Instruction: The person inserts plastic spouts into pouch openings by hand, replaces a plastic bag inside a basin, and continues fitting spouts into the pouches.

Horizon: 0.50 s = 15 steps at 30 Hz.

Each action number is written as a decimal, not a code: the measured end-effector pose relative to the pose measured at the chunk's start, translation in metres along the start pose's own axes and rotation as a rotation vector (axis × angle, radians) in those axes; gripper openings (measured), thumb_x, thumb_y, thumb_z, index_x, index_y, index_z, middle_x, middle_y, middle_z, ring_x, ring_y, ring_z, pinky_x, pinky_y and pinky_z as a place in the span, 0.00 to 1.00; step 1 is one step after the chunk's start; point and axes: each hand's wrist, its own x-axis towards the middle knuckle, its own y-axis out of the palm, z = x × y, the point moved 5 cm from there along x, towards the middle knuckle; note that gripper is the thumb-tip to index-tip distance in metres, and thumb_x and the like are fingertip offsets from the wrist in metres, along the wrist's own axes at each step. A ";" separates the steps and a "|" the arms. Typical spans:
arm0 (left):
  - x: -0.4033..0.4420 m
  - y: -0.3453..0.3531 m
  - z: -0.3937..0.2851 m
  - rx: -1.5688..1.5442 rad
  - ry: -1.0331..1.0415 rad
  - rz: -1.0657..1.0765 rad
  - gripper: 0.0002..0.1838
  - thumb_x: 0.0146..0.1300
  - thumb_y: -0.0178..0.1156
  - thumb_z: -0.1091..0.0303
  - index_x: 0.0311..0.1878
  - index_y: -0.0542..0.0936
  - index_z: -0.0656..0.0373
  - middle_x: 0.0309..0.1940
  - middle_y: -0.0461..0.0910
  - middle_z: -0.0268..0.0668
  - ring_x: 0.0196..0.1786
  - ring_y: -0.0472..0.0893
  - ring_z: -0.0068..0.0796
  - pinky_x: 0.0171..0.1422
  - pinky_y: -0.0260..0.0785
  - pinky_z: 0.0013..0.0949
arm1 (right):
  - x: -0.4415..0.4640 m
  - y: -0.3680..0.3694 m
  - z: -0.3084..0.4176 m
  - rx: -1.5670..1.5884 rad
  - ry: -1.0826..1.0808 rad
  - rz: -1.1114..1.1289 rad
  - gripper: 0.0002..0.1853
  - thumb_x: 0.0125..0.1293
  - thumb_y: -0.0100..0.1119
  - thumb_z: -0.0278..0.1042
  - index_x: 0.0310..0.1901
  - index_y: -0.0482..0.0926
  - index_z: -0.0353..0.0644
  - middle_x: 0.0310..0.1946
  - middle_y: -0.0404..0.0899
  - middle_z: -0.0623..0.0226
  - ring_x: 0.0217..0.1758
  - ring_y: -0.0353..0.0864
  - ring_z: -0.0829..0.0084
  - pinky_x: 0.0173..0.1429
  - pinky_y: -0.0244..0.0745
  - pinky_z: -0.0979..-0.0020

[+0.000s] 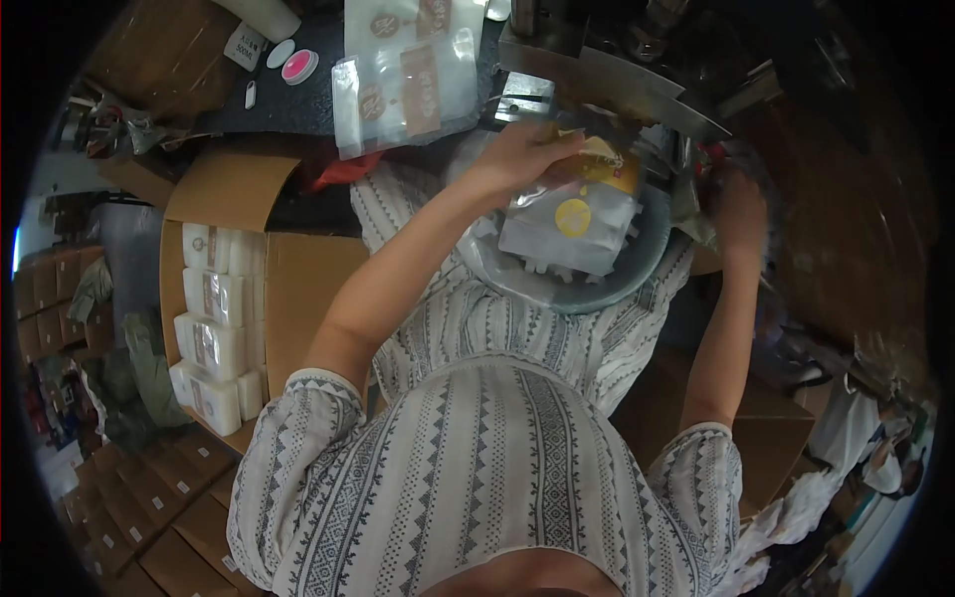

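Observation:
My left hand [527,159] is closed on the upper edge of a clear plastic bag [567,224], which has a yellow printed band at its top and a round yellow mark. The bag is above a round grey-green basin [637,284] on my lap. White pieces show in the basin around the bag, too small to name. My right hand [738,214] is to the right of the basin, smeared by motion. Its fingers are partly hidden beside a greenish packet and something red, so I cannot tell whether it holds anything.
Flat printed plastic bags [413,95] lie on the dark worktop, left of a metal machine [617,75]. A pink round tub [298,67] stands further left. An open carton [308,298] beside my left arm holds stacked bags [214,298]. More cartons [129,507] cover the lower left.

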 end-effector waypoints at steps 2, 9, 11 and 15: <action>-0.001 -0.034 -0.015 0.481 0.287 -0.202 0.19 0.64 0.62 0.59 0.47 0.79 0.68 0.36 0.82 0.44 0.39 0.83 0.35 0.42 0.75 0.32 | 0.008 0.005 -0.003 0.036 -0.106 -0.158 0.08 0.62 0.55 0.31 0.41 0.78 0.44 0.36 0.81 0.49 0.41 0.82 0.49 0.43 0.78 0.53; -0.072 -0.095 -0.029 1.653 0.885 -0.773 0.11 0.59 0.62 0.64 0.40 0.80 0.60 0.36 0.80 0.42 0.42 0.79 0.44 0.43 0.71 0.38 | -0.029 -0.057 0.028 0.533 -0.089 -0.136 0.10 0.62 0.59 0.36 0.41 0.79 0.40 0.31 0.83 0.54 0.38 0.83 0.52 0.41 0.76 0.59; -0.090 -0.089 -0.025 1.497 0.764 -0.700 0.08 0.58 0.62 0.66 0.38 0.80 0.59 0.33 0.79 0.41 0.39 0.79 0.43 0.41 0.71 0.39 | -0.042 -0.068 0.061 0.752 -0.131 0.079 0.08 0.61 0.62 0.29 0.40 0.79 0.36 0.32 0.82 0.60 0.36 0.83 0.71 0.42 0.74 0.74; -0.118 -0.058 -0.047 1.334 0.740 -0.698 0.04 0.58 0.61 0.70 0.36 0.80 0.57 0.29 0.76 0.39 0.32 0.78 0.43 0.34 0.69 0.40 | -0.057 -0.070 0.128 1.005 -0.522 0.091 0.07 0.60 0.62 0.24 0.40 0.78 0.36 0.35 0.81 0.62 0.36 0.81 0.72 0.40 0.74 0.74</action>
